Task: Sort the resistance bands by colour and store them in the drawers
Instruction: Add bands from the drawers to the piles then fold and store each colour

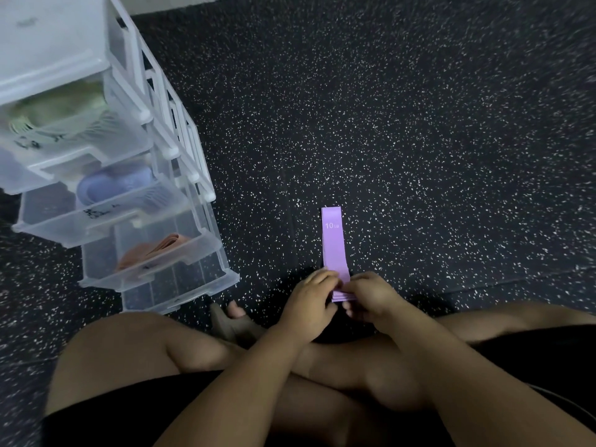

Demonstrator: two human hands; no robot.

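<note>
A: What stands at the left?

B: A translucent white plastic drawer tower (106,75), with four drawers pulled out like steps. The top one holds pale green bands (54,117), the second one bluish bands (113,188), the third one orange bands (151,250). The lowest drawer (180,285) looks empty, as far as I can judge through the plastic.

A: And the hands?

B: To the right of the tower, low by the person's crossed legs, the left hand (309,301) has its fingers curled on the near end of a flat lilac-purple rubber band (333,243) printed "10 LB". This band lies straight on the black speckled rubber floor (419,124), well apart from the tower. A little further right of the tower, the right hand (371,295) pinches the same end from the other side. I believe they are starting to fold or roll it. There seem to be several layers under the fingers, but I cannot tell if this is one band or more.

A: What may go wrong?

B: The rubber is springy, so a loose roll may open itself when one hand lets go on the way to the tower. Also the light is dim and purple is close to the bluish colour, so it could land in the second drawer by mistake. And with all drawers out, a push on the lowest one may tip the light tower forward.
</note>
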